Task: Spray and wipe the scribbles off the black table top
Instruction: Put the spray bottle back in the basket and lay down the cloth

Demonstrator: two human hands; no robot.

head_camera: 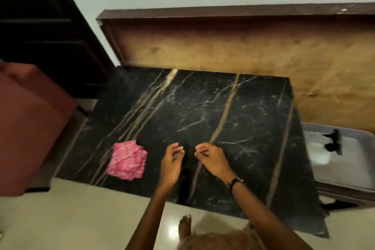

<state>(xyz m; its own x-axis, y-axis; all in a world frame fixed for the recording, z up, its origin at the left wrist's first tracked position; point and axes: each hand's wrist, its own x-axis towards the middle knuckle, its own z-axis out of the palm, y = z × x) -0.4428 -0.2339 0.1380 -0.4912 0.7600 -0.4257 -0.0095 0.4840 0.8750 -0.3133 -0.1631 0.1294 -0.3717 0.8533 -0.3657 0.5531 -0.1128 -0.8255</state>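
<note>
Dim, motion-blurred, edges warped; glare on floor [174,231].

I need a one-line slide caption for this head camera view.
Two empty hands, left hand and right hand, hover over the black gold-veined marble table top; folded pink cloth lies left.

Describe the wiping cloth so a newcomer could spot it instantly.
Find the black marble table top with tan veins. Near its front left edge, left of both hands, lies a pink cloth. It is crumpled, white-streaked, and the only bright thing on the dark slab.
</note>
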